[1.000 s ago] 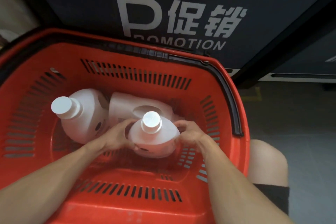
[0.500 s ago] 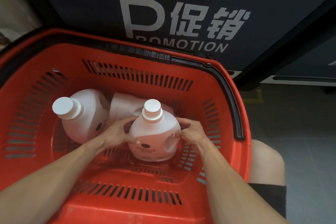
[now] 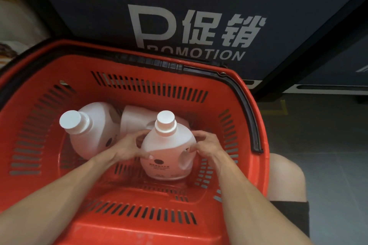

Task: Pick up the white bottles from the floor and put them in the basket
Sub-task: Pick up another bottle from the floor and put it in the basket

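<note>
Three white bottles are inside the red basket. The nearest bottle stands upright on the basket floor at the right, cap up. My left hand grips its left side and my right hand grips its right side by the handle. A second bottle leans at the left with its cap toward me. The third bottle lies behind the others, mostly hidden.
The basket's black handle lies folded along its right rim. A dark promotion stand rises just behind the basket. My bare knee is at the right, over grey floor tiles.
The nearest bottle was tilted with its cap toward me; both hands have turned it upright and set it on the basket floor. The other two bottles stayed put.
</note>
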